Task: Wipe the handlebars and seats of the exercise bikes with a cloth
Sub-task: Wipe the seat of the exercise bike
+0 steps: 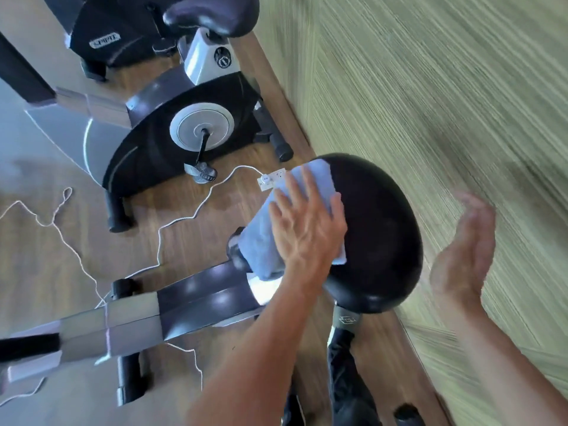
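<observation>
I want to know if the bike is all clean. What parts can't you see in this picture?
All from the head view:
- Handlebars: none in the picture, cut off by its left edge.
- Seat under the cloth: hidden by the cloth and the left hand.
- Far seat: its top is cut off by the upper edge.
- Right hand: blurred, fingers unclear.
- Dirt or wet marks: too faint to tell.

Right hand (461, 256) motion-blurred.
</observation>
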`<state>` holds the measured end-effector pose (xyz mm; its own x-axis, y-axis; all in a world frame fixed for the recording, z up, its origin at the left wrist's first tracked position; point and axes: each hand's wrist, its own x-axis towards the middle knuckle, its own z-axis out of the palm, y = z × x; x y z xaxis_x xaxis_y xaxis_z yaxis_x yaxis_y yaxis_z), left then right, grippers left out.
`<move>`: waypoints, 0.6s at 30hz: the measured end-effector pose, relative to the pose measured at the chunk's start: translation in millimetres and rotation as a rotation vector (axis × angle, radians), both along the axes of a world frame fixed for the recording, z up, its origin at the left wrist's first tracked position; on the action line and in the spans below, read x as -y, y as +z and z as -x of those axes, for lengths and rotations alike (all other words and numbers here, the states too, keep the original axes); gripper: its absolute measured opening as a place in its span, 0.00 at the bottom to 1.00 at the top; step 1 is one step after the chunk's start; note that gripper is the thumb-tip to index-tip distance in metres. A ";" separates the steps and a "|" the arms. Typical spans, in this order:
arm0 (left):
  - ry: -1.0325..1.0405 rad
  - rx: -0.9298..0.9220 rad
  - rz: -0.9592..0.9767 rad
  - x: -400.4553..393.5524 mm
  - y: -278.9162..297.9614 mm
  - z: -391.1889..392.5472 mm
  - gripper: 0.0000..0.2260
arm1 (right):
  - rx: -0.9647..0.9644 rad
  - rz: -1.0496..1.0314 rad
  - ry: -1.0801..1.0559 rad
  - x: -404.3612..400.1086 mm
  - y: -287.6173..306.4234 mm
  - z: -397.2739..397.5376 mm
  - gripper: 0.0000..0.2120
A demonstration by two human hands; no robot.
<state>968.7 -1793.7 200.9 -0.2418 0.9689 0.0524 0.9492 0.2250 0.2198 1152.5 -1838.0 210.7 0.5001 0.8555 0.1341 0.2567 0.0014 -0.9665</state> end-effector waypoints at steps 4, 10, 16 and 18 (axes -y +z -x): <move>-0.455 0.010 -0.068 32.9 -1.2 -43.7 0.30 | -0.014 0.010 -0.160 24.1 -0.7 -20.3 0.17; -0.784 -0.088 -0.376 76.6 -34.1 58.7 0.23 | -0.031 -0.014 -0.135 34.3 -11.4 -11.6 0.18; -0.106 0.030 -0.150 31.7 -7.8 37.2 0.23 | 0.006 -0.006 -0.071 28.1 -10.9 1.2 0.19; -0.044 0.041 -0.036 5.9 -0.6 2.0 0.26 | -0.007 -0.013 -0.077 23.4 -7.2 1.2 0.19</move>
